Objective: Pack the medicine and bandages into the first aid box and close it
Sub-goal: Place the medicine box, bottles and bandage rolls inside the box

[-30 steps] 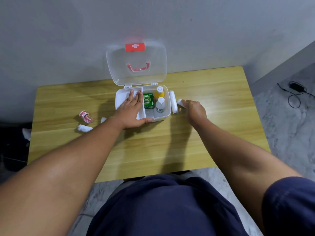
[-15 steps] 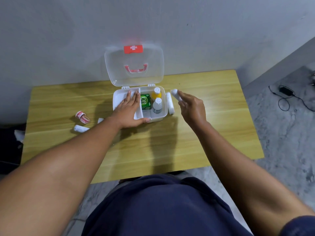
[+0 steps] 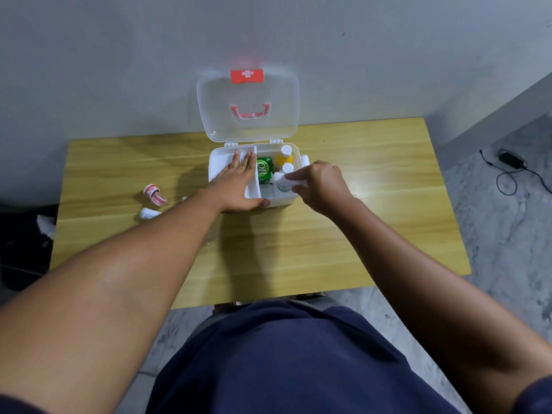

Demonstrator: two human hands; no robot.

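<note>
Left hand (image 3: 239,183) lies flat, fingers straight, on the white tray (image 3: 221,162) of the first aid box (image 3: 279,199). Right hand (image 3: 321,185) grips a bandage roll (image 3: 281,178) over the right compartment, just above the white-capped bottle (image 3: 287,167). Risk: the compartment is crowded, so the roll may tip a bottle or sit high and block the lid (image 3: 248,94); tape roll (image 3: 155,194) and a second bandage (image 3: 149,213) are unpacked near the table's (image 3: 358,234) left edge.

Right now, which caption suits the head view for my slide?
Right hand holds bandage roll over open first aid box; left hand rests inside.
</note>
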